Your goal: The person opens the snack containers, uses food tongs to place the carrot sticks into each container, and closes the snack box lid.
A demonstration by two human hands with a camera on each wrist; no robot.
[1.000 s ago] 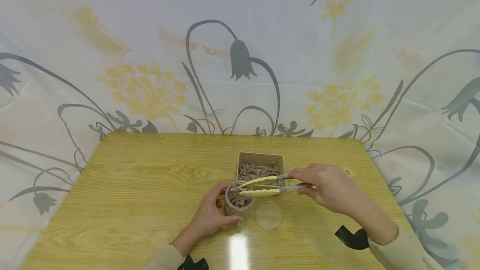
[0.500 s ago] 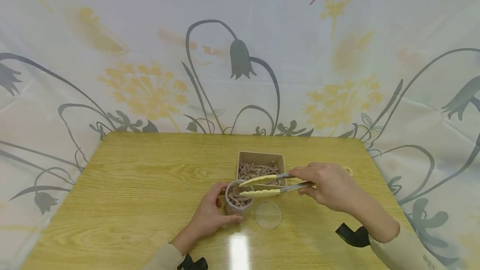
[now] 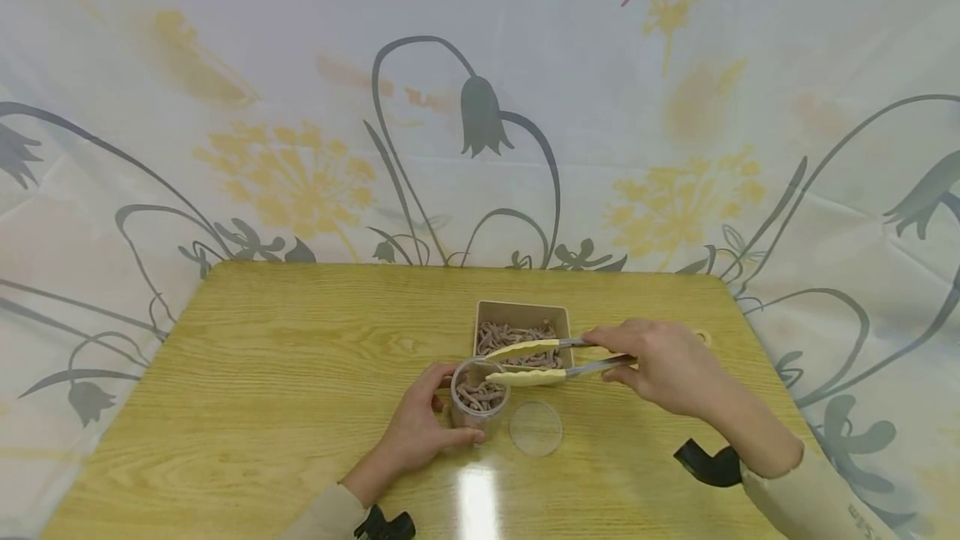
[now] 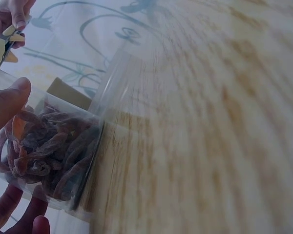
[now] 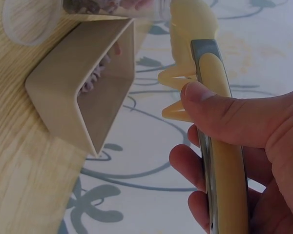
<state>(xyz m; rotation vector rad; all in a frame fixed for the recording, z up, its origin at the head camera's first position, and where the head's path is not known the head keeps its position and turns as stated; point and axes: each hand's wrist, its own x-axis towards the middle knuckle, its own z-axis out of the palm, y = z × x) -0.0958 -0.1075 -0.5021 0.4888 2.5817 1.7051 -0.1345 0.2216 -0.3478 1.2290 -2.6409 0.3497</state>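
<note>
A clear round jar [image 3: 471, 423] stands on the table, partly filled with brownish, wrinkled dried strips [image 3: 482, 396]. My left hand [image 3: 420, 427] holds it from the left, thumb on the near side; the left wrist view shows the strips through the jar wall [image 4: 63, 192]. In my right hand [image 3: 667, 367] is a pair of tongs [image 3: 528, 377] with pale yellow tips and metal arms. Their tips are spread apart at the jar's mouth, with nothing visible between them. Behind them, a beige rectangular box [image 3: 525, 312] contains more strips [image 3: 517, 338].
A clear round lid [image 3: 536, 429] lies flat on the wooden table [image 3: 300, 373], right of the jar. Near the right edge, partly behind the right hand, is a small yellow ring-shaped piece [image 3: 702, 337]. A floral-patterned curtain [image 3: 420, 148] hangs behind the table.
Strips that were by the tong tips at the jar's rim have dropped lower inside it. The tongs and my right hand have shifted slightly right and away; my left hand stays on the jar.
</note>
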